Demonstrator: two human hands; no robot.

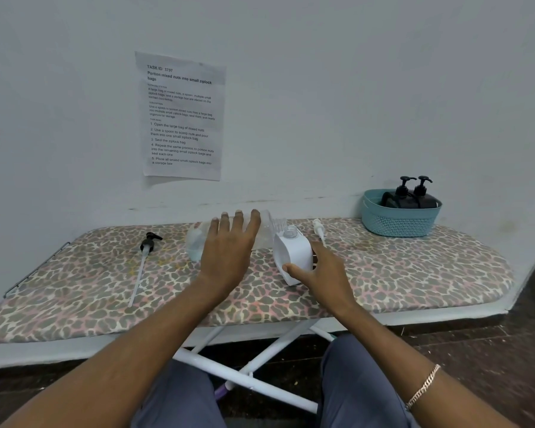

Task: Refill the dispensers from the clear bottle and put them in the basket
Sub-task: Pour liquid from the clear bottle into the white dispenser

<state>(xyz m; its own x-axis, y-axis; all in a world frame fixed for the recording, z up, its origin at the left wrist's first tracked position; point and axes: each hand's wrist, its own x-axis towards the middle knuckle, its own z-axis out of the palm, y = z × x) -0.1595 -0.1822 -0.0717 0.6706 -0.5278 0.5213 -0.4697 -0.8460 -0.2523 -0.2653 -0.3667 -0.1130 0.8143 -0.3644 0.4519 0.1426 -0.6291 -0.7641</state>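
Matt leopard-print cloth over the padded ironing-board counter [383, 273], smooth white-painted metal tube legs [244, 375] beneath, and a thin printed paper sheet [183, 115] on the matt painted wall [352, 88]. Thin see-through plastic for the large clear bottle [267, 231], smooth matt plastic for the squat white dispenser [294, 253], glossy plastic for the two black pump dispensers [426, 200] inside the matt teal basket [396, 223] of perforated plastic. Shiny metal chain bracelet [423, 387] at the right wrist.
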